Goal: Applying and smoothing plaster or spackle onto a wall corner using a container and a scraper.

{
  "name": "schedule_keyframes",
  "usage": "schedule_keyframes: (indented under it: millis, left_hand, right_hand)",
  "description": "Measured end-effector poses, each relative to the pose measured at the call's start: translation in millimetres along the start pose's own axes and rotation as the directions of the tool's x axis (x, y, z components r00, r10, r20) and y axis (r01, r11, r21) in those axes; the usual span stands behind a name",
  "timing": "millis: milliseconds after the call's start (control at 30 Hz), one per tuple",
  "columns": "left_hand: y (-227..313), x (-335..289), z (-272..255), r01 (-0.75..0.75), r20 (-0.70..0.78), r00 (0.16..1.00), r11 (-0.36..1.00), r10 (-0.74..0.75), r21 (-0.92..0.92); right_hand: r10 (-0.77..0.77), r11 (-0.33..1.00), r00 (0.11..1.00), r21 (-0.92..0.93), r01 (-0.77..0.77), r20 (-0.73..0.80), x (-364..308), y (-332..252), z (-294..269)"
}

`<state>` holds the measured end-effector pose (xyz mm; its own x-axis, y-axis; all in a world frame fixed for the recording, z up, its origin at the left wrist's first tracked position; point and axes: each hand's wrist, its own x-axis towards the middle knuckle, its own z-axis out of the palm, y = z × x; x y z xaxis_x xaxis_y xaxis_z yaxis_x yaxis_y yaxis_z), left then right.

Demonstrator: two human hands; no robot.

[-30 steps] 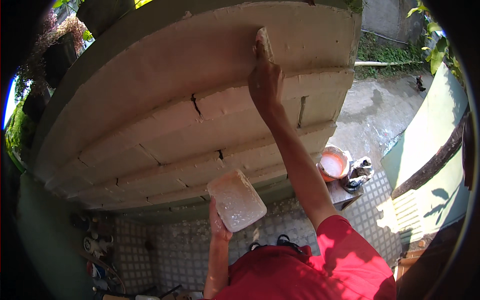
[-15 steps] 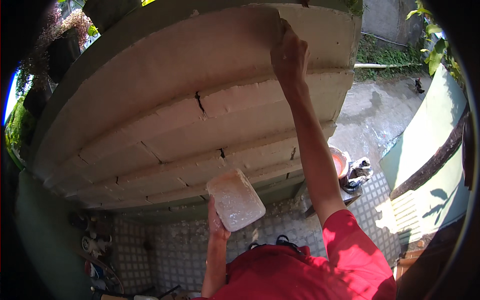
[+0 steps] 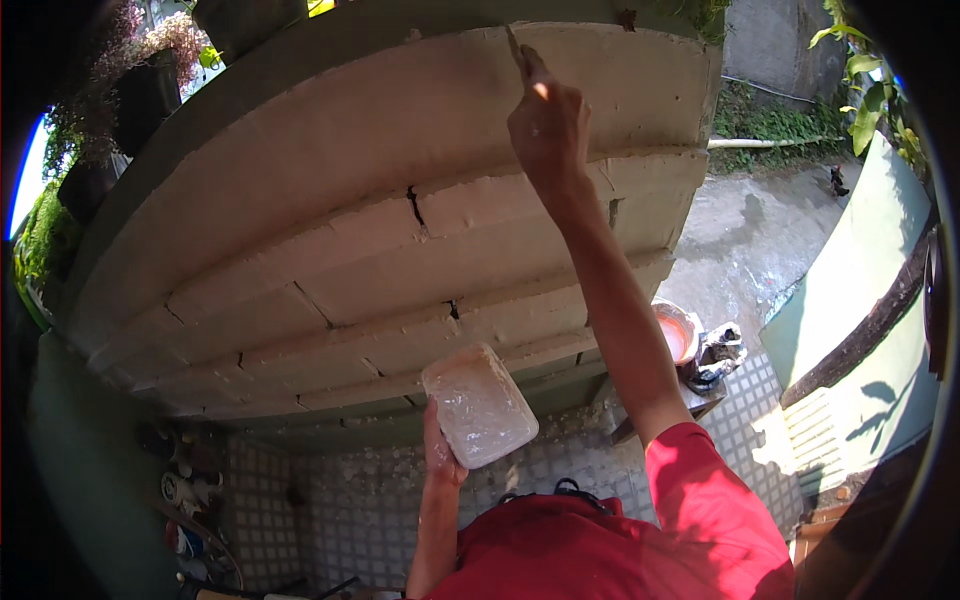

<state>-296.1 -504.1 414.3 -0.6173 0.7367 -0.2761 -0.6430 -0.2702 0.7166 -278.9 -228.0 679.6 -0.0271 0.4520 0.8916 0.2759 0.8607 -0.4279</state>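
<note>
A ribbed, plastered wall point(image 3: 330, 130) with dark cracks in its ledges rises in front of me. Against its upper band my right hand point(image 3: 550, 120), arm stretched out, is closed on a thin scraper point(image 3: 514, 45). The blade shows almost edge-on and its handle is hidden in my fingers. Lower down, my left hand point(image 3: 440, 445) grips the side of a pale rectangular plastic tub point(image 3: 483, 405). The tub is smeared with white paste and tilted. It hangs before the wall's lower ledges.
Right of the wall, a bucket point(image 3: 677, 335) with an orange inside stands on a low bench point(image 3: 705, 403), beside a crumpled bag point(image 3: 718, 355). Jars and cans point(image 3: 182, 490) sit at the lower left. Potted plants point(image 3: 145, 100) line the wall top. Patterned tiles point(image 3: 370, 520) cover the floor.
My right hand has moved left and slightly down with the scraper, whose blade has turned from broad and blurred to nearly edge-on. The tub has shifted slightly right and down.
</note>
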Motion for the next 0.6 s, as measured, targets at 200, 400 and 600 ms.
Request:
schedule_keyframes:
  millis: [200, 400, 600]
  left_hand:
    - [0.4, -3.9, -15.0, 0.020, 0.009, 1.000, 1.000, -0.020, 0.002]
    - [0.5, 1.3, -18.7, 0.037, 0.037, 0.999, 0.999, -0.036, -0.023]
    - [3.8, -7.5, -15.1, 0.012, 0.022, 1.000, 0.999, -0.012, 0.039]
  right_hand:
    - [0.102, 0.959, 0.992, -0.274, -0.077, 0.077, 15.1, 33.3, 11.4]
    - [-0.184, 0.952, 0.979, -0.231, 0.199, 0.087, -40.4, -4.7, 74.5]
    - [0.102, 0.993, 0.981, -0.081, -0.089, 0.168, -20.2, 7.1, -3.6]
